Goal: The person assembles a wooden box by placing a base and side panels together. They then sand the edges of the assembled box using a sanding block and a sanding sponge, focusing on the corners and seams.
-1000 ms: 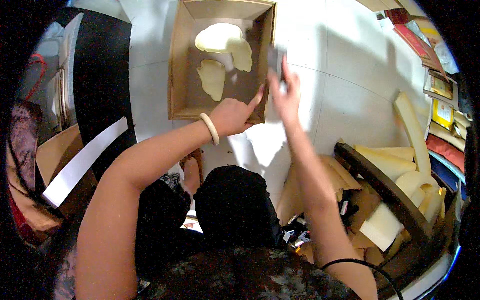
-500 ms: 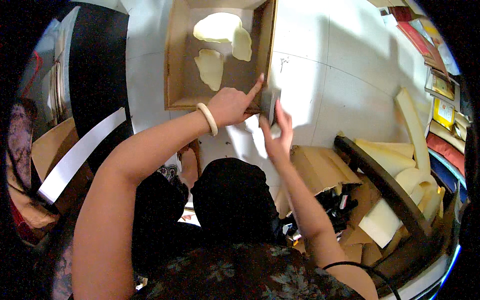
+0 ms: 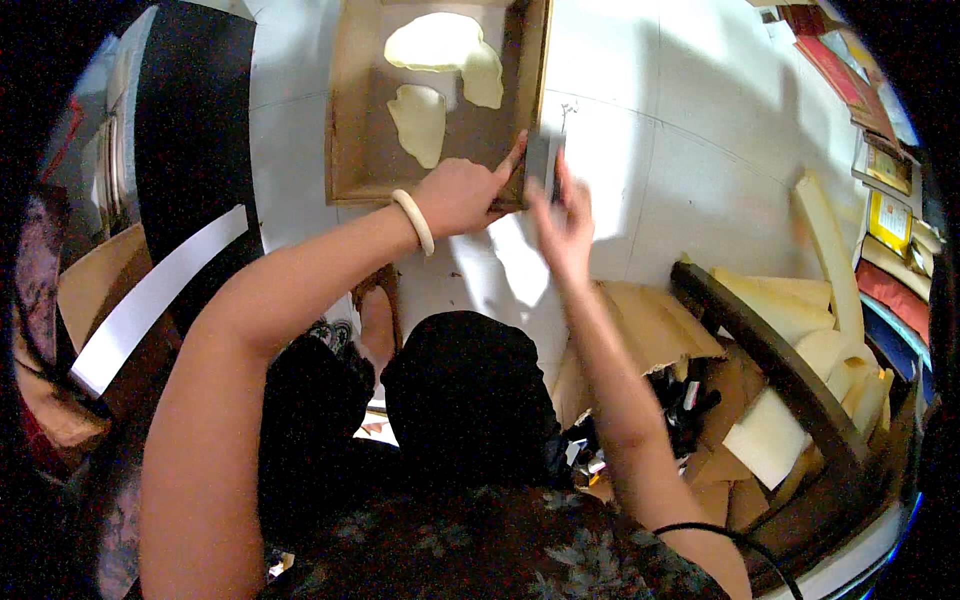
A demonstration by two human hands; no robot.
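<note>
A shallow brown open box [image 3: 346, 120] lies on the floor in front of me. Inside it are three thin, irregular cream pieces: a wide one [image 3: 430, 43], a smaller one [image 3: 484, 82] against it, and a separate one [image 3: 419, 125] nearer me. My left hand [image 3: 458, 195] grips the box's near right corner, its index finger stretched along the right wall and its other fingers curled at the edge. Blurred by motion, my right hand [image 3: 566, 230] pinches a flat grey rectangular block [image 3: 539, 160] against the outer face of that wall.
To the right are a torn cardboard carton [image 3: 640, 325], a dark curved bar [image 3: 770, 365] and cream foam offcuts [image 3: 765, 440]. Books and packets [image 3: 890, 220] line the far right. On the left stand a black panel [image 3: 195, 120] and a white strip [image 3: 165, 300].
My right hand and the grey block have slid farther away along the box's right wall. The box appears slightly higher in view, with my left hand still on its corner.
</note>
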